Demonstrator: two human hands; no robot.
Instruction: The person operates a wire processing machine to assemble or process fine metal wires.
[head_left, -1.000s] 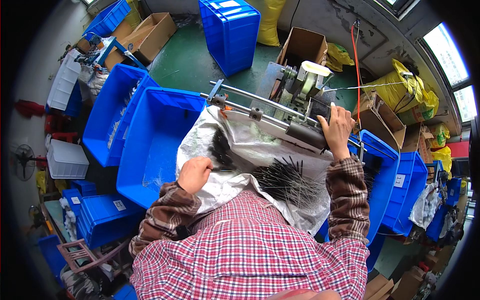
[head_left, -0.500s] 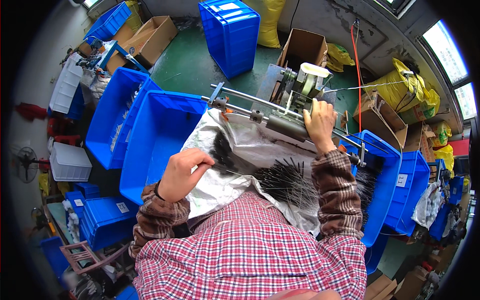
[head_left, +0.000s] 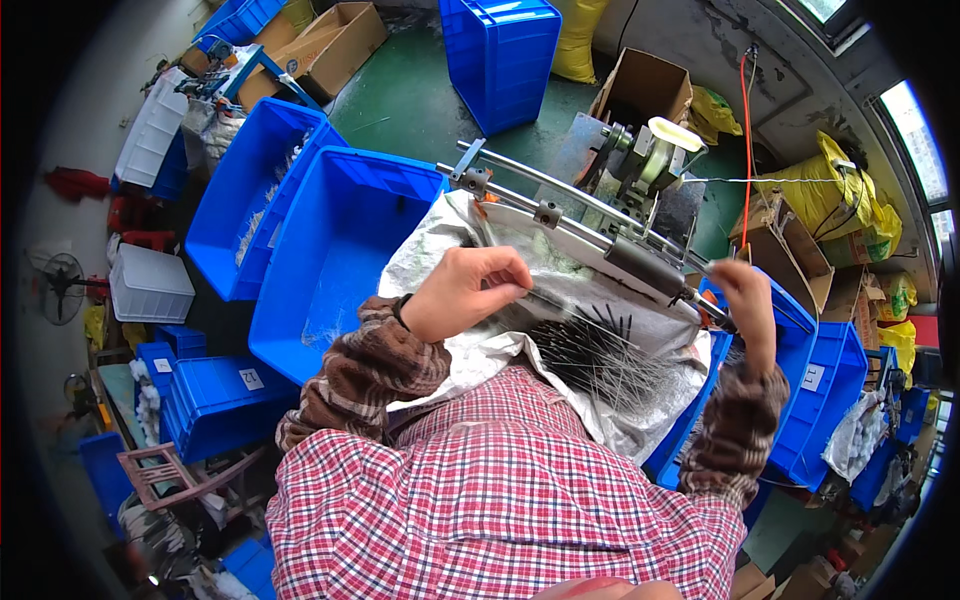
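My left hand (head_left: 462, 296) is over the white woven sack (head_left: 420, 245) across my lap, thumb and forefinger pinched on what looks like a thin wire. To its right lies a pile of black brushes with thin wire stems (head_left: 590, 350). My right hand (head_left: 748, 305) hovers by the right end of the machine's metal rods (head_left: 560, 216), near the dark cylinder (head_left: 645, 263). Motion smears its fingers, so their grip is unclear. Behind the rods stands the small machine with a greenish wheel (head_left: 655, 165).
An open blue bin (head_left: 330, 225) stands on my left, with another blue bin (head_left: 235, 190) holding white pieces beyond it. More blue bins (head_left: 830, 375) line my right. Ahead are a tall blue bin (head_left: 500, 65), a cardboard box (head_left: 645, 85) and a hanging red cable (head_left: 745, 150).
My left hand has moved right and up over the sack. My right hand has left the machine near the cylinder and swung right to the rods' end. The view has shifted slightly.
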